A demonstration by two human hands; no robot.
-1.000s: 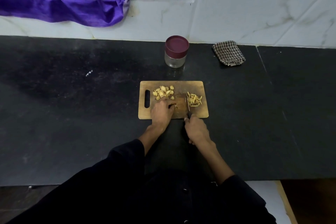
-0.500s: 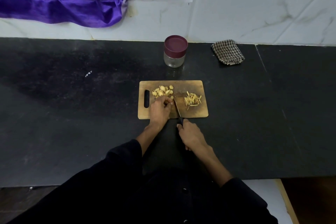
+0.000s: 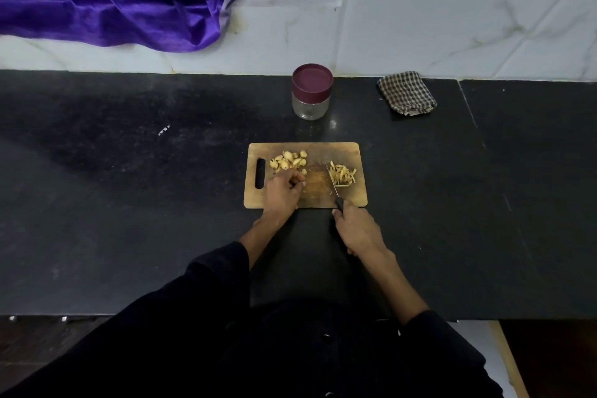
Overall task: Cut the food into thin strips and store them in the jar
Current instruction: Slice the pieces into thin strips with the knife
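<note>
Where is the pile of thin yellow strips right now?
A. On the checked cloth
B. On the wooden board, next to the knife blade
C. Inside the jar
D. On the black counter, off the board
B: the thin strips lie on the right part of the wooden board, just right of the knife blade, while the jar has its lid on.

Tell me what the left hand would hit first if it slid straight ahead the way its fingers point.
The left hand points up the cutting board toward the uncut food pieces just beyond its fingers; it would probably meet that pile first. The jar stands farther back, slightly to the right.
</note>
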